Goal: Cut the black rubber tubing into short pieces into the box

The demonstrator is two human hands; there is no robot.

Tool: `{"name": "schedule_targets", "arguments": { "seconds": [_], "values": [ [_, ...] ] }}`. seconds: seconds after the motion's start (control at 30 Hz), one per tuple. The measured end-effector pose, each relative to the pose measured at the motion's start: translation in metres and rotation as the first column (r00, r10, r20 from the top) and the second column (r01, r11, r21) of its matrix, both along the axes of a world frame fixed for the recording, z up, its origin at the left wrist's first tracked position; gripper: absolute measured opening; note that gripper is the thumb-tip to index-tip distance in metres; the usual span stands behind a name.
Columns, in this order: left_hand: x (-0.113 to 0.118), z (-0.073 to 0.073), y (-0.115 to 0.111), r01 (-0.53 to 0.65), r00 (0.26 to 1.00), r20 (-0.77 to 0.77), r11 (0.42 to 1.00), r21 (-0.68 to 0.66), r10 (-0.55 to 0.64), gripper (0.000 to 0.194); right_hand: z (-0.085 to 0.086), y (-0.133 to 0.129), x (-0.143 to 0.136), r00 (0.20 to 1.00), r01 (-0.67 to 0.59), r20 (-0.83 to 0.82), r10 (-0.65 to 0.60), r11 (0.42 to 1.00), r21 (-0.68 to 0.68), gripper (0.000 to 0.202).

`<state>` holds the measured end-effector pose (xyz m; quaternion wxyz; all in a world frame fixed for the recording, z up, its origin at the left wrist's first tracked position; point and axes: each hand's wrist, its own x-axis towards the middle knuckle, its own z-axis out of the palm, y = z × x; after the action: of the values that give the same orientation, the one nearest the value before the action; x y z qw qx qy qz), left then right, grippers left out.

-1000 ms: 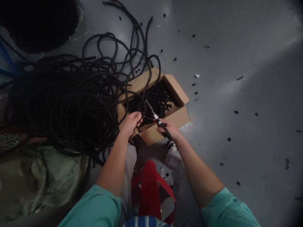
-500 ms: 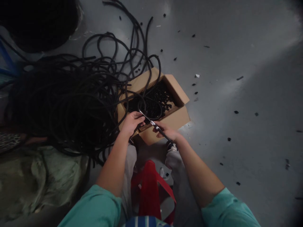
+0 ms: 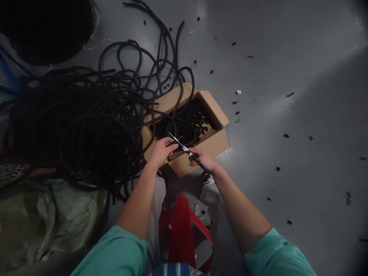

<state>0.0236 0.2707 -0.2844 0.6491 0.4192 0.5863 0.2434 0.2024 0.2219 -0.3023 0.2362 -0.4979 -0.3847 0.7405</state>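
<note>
My right hand (image 3: 202,159) is closed around the black handle of a long tool (image 3: 198,161) with a thin metal tip and white bands. The tip points up and left, over the near side of an open cardboard box (image 3: 212,144). Just left of the tool is my left hand (image 3: 163,150), thumb and fingers pressed together; what they hold is too small and dark to make out. Small black pieces (image 3: 198,117) lie inside the box, and loops of black cord (image 3: 181,92) hang over it.
A large tangle of black cord (image 3: 71,122) lies on the left. Below it is a green sack (image 3: 69,214). A dark coil (image 3: 48,30) stands at the upper left. Small black bits dot the grey floor (image 3: 258,115). Something red (image 3: 181,230) stands between my legs.
My left hand's thumb and fingers have shifted slightly to the right and down, nearer the tool's metal part. My right hand and the tool have hardly moved.
</note>
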Motion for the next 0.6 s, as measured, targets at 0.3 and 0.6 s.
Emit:
{"name": "schedule_targets", "arguments": {
  "seconds": [0.3, 0.6],
  "values": [
    [-0.0011, -0.0007, 0.0008, -0.011, 1.0, -0.007, 1.0, 0.026, 0.012, 0.019, 0.0008, -0.0038, -0.0023, 0.999, 0.012, 0.037, -0.012, 1.0, -0.001, 0.053],
    [-0.0028, 0.0013, 0.002, 0.047, 0.998, -0.039, 0.999, 0.02, -0.046, 0.019, -0.0031, -0.0045, -0.0021, 0.996, -0.026, 0.088, 0.021, 0.998, 0.056, 0.054]
  ]
}}
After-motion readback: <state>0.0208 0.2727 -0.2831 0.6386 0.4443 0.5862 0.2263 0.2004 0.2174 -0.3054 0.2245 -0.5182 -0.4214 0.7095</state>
